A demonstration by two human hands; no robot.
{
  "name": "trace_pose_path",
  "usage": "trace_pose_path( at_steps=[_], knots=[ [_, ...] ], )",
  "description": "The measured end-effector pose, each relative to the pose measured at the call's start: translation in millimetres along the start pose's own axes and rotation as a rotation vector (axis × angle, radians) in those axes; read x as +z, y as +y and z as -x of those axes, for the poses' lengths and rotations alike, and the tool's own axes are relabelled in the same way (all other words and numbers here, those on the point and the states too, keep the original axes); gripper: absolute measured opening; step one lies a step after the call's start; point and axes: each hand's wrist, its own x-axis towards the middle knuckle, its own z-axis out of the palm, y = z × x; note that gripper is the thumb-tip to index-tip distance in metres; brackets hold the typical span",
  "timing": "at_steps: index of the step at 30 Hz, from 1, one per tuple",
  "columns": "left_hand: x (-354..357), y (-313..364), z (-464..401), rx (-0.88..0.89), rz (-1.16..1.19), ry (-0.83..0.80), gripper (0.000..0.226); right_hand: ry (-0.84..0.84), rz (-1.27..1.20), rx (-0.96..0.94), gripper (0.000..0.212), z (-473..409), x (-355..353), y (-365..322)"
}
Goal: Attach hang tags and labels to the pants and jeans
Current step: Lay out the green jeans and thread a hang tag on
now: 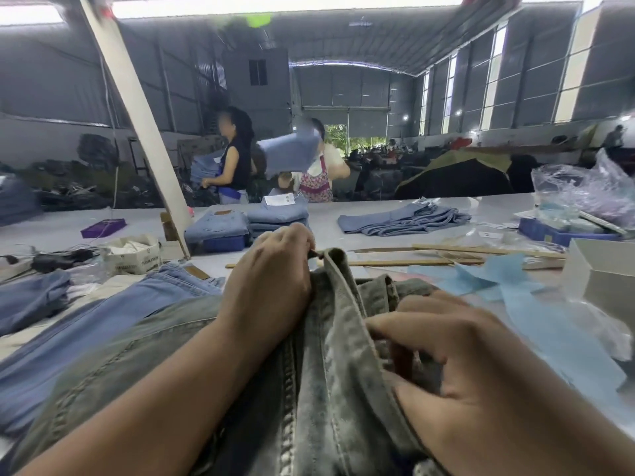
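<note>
Gripping the raised waistband edge of the grey-green jeans (330,338) at centre frame, the left hand (271,273) has its fingers curled round the fabric. The right hand (457,365), at four o'clock, pinches a fold of the same jeans. Folded blue jeans (278,214) sit stacked at twelve o'clock on the white table (343,207).

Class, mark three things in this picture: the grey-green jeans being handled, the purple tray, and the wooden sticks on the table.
grey-green jeans (330,372), head view, on the raised fold.
purple tray (103,227), head view, on its front wall.
wooden sticks (412,262), head view, mid-length of the near stick.
</note>
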Motion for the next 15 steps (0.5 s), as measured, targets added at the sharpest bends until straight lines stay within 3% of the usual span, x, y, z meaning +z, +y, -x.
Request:
trace_pose_path(
  at_steps=[3,5,7,9,11,13,15],
  knots=[
    [-15.5,4.8,3.0,-0.044,-0.155,0.032,0.013,-0.068,0.023,-0.031,0.057,-6.3,4.0,-14.4],
    [-32.5,5.7,2.2,-0.253,-0.024,-0.084,0.037,-0.062,0.049,-0.026,0.068,-10.6,4.8,-17.8],
    [-56.5,15.6,0.8,-0.523,0.251,-0.424,0.069,-0.093,0.083,0.016,0.076,-13.4,5.7,-21.3],
    [-73.8,23.9,3.7,-0.559,0.267,-0.792,0.075,-0.132,0.144,0.02,0.081,-15.4,8.5,-22.3],
    [-79.1,26.7,9.5,-0.54,0.285,-0.922,0.062,-0.139,0.185,0.017,0.083,-15.3,10.6,-22.0],
    [-78.1,23.0,17.3,-0.599,0.462,-0.89,0.028,-0.11,0.153,0.023,0.083,-11.5,11.6,-19.1],
    [-79.3,18.3,27.1,-0.671,0.671,-0.821,0.015,-0.08,0.095,0.022,0.085,-6.4,11.8,-15.6]
  ],
)
